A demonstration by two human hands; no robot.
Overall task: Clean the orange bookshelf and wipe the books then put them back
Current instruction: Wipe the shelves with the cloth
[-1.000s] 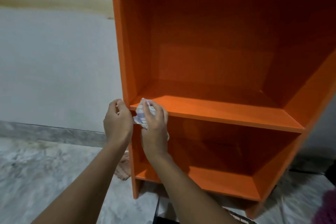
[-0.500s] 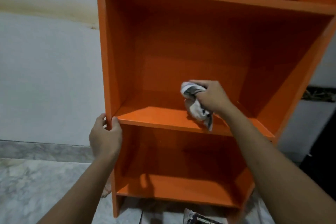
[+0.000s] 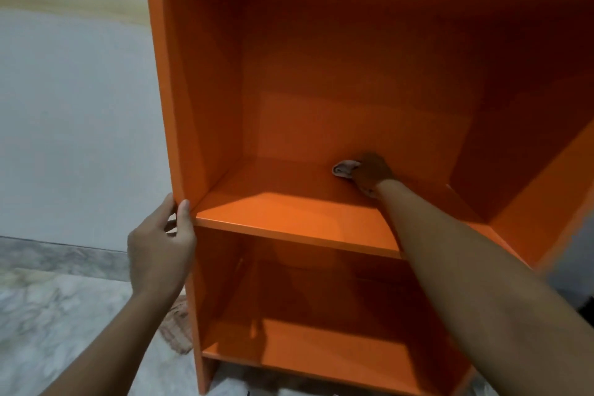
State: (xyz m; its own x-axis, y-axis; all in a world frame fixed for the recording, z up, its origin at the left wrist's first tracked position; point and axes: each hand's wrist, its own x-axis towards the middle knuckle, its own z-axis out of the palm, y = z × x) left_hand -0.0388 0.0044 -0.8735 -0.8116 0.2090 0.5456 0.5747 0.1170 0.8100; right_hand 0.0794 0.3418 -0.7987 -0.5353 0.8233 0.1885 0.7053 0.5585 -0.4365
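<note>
The orange bookshelf (image 3: 180, 106) stands against a pale wall, its compartments holding no books. My right hand (image 3: 373, 172) reaches deep into the middle compartment and grips a crumpled white cloth (image 3: 344, 168), pressed on the shelf board (image 3: 289, 219) near the back panel. My left hand (image 3: 160, 247) grips the front edge of the left side panel at the level of that shelf, thumb on the inside, fingers round the outside. No books are in view.
A marble floor (image 3: 48, 315) runs along the left with a grey skirting at the wall's foot. A brownish rag or mat (image 3: 178, 328) lies on the floor beside the bookshelf's lower left corner. The lower compartment (image 3: 305, 347) holds nothing.
My right hand has carried the cloth from the shelf's front left corner across and back to the rear of the shelf. My left hand stays on the side panel.
</note>
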